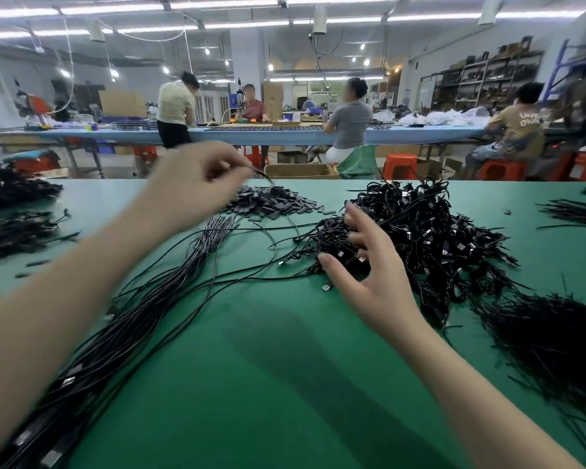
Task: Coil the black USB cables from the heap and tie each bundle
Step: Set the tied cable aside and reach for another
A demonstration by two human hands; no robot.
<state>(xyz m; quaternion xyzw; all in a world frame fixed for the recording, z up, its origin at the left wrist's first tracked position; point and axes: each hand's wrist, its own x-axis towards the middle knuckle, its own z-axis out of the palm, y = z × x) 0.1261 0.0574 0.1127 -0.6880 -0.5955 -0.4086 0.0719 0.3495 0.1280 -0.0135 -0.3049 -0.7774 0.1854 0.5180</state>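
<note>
From the head camera, a person's two bare arms reach out over a green worktop point(285, 384) strewn with black USB cables. The left hand point(197, 177), blurred, is raised at about 11 o'clock of centre with its fingers point(229, 162) curled and pinching a thin dark tie point(263, 174) that points toward 3 o'clock, above a low pile of small dark flat pieces point(278, 201). The right hand point(369, 265), near centre, has its fingers point(354, 214) spread wide and relaxed, fingertips touching the near edge of the heap of coiled cables point(427, 231), which lies at 2 o'clock; whether it grips any cable cannot be told. A long bundle of uncoiled cables point(156, 299) runs straight from the 7 o'clock corner up toward the middle, passing under the left forearm, with a few loose strands curving off toward the heap and one silver USB plug point(326, 287) lying just beside the right thumb. A spray of thin black ties point(555, 340) lies at 4 o'clock, another point(575, 213) at 3 o'clock, and more dark cable piles point(14, 211) sit at 9 o'clock. Beyond the far edge, at 12 o'clock, several workers sit or stand at a long blue bench point(285, 135) with red stools point(400, 165) under strip lights, and shelving point(481, 79) stands at 1 o'clock.
</note>
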